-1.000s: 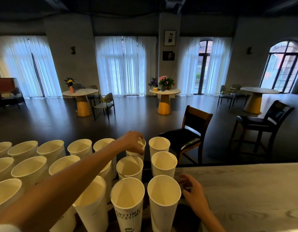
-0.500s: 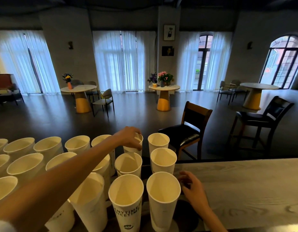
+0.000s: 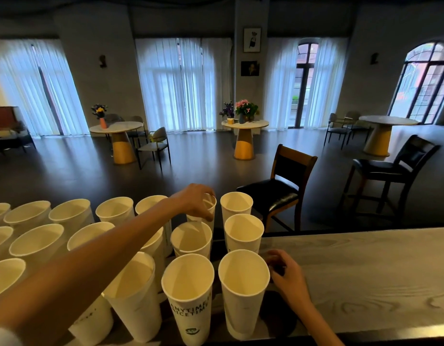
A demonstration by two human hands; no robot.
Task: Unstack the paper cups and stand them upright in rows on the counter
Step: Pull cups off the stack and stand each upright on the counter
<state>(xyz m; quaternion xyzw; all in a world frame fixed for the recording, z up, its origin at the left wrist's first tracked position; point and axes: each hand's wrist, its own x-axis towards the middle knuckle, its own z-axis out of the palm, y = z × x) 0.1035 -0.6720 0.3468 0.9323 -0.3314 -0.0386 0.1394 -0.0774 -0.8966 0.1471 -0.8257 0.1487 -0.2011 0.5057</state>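
The left hand (image 3: pixel 194 202) reaches across the rows and grips the rim of a paper cup (image 3: pixel 208 208) in the far row, fingers curled over its mouth. More cups (image 3: pixel 188 290) stand upright beneath that arm. The right hand (image 3: pixel 287 275) rests on the counter (image 3: pixel 365 270), fingers curled loosely, just beside the nearest cup (image 3: pixel 243 283), holding nothing I can make out.

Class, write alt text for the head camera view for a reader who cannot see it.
A person's left hand grips the rim of a back-row paper cup among rows of upright cups on a counter, while the right hand rests beside the nearest cup. Beyond lies a dim room.
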